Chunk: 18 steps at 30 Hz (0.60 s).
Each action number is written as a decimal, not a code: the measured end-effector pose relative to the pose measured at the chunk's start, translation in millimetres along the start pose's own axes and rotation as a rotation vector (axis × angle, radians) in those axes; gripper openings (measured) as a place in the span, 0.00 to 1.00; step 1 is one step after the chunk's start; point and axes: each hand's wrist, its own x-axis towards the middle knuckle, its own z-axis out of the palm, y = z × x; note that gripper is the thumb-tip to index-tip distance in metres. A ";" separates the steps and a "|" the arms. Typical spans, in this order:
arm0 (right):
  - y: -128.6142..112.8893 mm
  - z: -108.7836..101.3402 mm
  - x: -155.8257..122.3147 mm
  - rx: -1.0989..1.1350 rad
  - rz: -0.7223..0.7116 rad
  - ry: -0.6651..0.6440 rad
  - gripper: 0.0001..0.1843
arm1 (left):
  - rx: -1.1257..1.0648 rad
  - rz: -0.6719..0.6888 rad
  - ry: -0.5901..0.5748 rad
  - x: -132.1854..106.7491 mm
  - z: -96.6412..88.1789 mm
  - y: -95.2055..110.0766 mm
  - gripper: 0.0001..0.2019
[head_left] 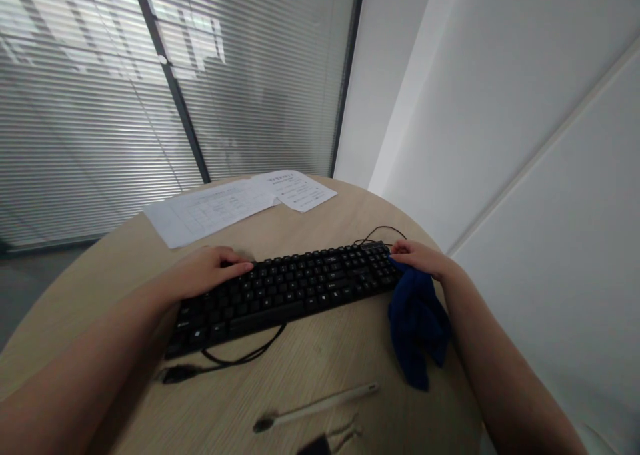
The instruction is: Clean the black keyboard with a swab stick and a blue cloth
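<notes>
A black keyboard [300, 283] lies at a slant across the round table. My left hand [213, 269] grips its far edge toward the left, thumb over the top keys and fingers partly hidden behind. At the right end of the keyboard, my right hand [417, 256] pinches a dark blue cloth [419, 325], which hangs in folds down onto the tabletop. Those right fingertips are close against the keyboard's corner. The keyboard's black cable [245, 359] shows below its near edge, with a bundled part at the left.
Printed paper sheets [215, 208] lie on the far side of the wooden table [320, 355]. Nearer me are a pale-handled brush [325, 401] with a dark tip and a small dark object [316, 445] with a cord. A white wall [525, 141] stands close on the right.
</notes>
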 end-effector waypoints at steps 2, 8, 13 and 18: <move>0.4 2.3 3.2 -0.046 0.015 0.051 0.15 | 0.001 -0.003 -0.001 -0.4 -0.4 0.2 0.22; 2.7 2.8 7.8 -0.118 0.006 0.137 0.16 | 0.028 0.018 -0.017 -4.3 -2.5 7.7 0.23; -3.1 1.2 4.1 -0.157 -0.052 0.333 0.16 | -0.020 0.032 -0.024 -8.0 -5.3 3.5 0.24; -21.2 9.3 -4.7 -0.061 -0.172 0.369 0.18 | -0.007 0.002 0.010 -10.9 -10.1 -7.0 0.24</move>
